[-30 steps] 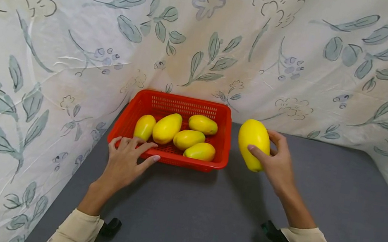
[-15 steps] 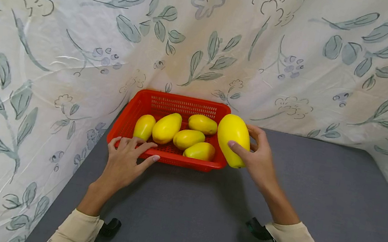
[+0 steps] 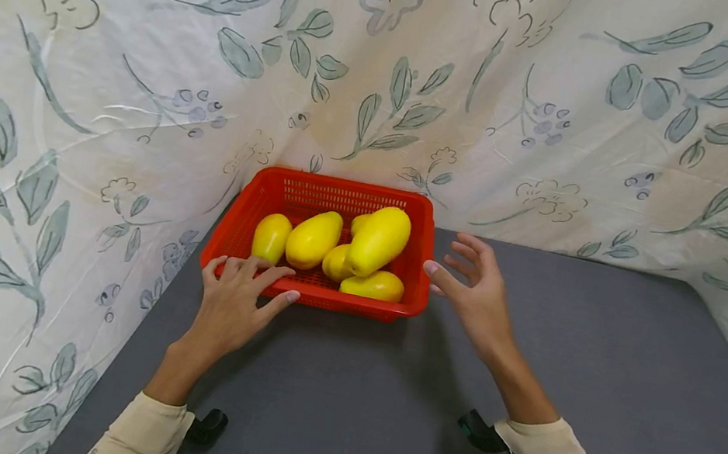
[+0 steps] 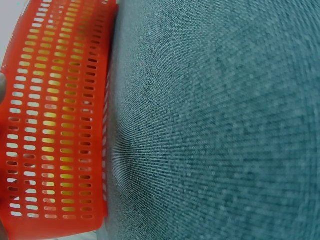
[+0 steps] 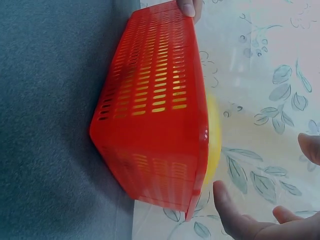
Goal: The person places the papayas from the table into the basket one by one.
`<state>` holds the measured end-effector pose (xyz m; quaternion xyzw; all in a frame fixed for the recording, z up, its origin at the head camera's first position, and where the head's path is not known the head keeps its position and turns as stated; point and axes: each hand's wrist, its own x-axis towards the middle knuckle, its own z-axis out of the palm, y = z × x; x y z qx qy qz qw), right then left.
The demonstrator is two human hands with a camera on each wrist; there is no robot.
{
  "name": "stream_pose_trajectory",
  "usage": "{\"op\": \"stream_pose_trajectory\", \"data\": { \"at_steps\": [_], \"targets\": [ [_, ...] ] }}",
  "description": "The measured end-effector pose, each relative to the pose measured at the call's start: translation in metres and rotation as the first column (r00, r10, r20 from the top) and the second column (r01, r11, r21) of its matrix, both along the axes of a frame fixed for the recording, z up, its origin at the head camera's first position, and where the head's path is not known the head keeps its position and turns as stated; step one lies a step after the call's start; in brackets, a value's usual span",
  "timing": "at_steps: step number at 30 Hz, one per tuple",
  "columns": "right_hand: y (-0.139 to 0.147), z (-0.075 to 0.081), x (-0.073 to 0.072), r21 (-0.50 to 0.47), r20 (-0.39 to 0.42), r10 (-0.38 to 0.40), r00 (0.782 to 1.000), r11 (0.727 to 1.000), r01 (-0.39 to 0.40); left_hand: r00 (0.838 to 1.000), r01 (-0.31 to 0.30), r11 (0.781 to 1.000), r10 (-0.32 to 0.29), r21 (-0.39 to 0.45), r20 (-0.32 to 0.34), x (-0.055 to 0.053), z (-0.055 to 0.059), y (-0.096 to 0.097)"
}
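Observation:
A red plastic basket [image 3: 421, 267] holds several yellow mangoes. The largest mango [image 3: 379, 242] lies tilted on top of the others at the basket's right side, partly hiding a mango [image 3: 336, 262] under it. My left hand [image 3: 233, 309] grips the front left rim, fingers over the edge and thumb on the outer side. In the right wrist view its thumb [image 5: 187, 8] shows at the rim. Just right of the basket, my right hand [image 3: 476, 299] has its fingers spread and holds nothing. The right wrist view shows its fingers [image 5: 225, 205] apart from the yellow fruit [image 5: 213, 135].
The basket stands on a dark grey tabletop [image 3: 596, 372], close to the back. A floral cloth [image 3: 387, 73] hangs behind and along the left side. Each wrist wears a black device, such as the strap [image 3: 482, 431] by the right sleeve.
My right hand carried the large mango left, let it go into the basket on the others, and opened beside the right rim. My left hand stayed on the front rim.

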<state>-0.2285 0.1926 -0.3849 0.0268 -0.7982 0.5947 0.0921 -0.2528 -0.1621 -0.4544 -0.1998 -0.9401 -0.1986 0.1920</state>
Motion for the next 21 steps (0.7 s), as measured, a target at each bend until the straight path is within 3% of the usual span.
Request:
{"op": "stream_pose_trajectory", "data": {
  "at_steps": [9,13,15,17,21],
  "targets": [
    [0.02,-0.008,0.009,0.039,0.022,-0.028,0.999,0.999,0.027,1.0,0.001,1.0,-0.001,-0.005,0.012,-0.001,0.0,0.001],
    [0.041,-0.019,0.015,0.183,0.01,-0.057,0.998,0.982,0.054,1.0,0.0,1.0,0.0,-0.017,0.017,-0.001,0.0,0.001],
    [0.056,-0.026,0.019,0.293,-0.022,-0.072,0.997,0.953,0.076,1.0,0.002,1.0,-0.002,-0.026,0.02,-0.002,0.001,0.0],
    [0.072,-0.033,0.023,0.41,-0.05,-0.078,0.996,0.907,0.092,1.0,0.005,0.999,-0.004,-0.038,0.03,-0.002,0.003,0.0],
    [0.109,-0.046,0.03,0.62,-0.058,-0.078,0.995,0.778,0.097,0.998,0.0,0.998,0.004,-0.063,0.062,-0.002,0.007,0.0]
  ]
}}
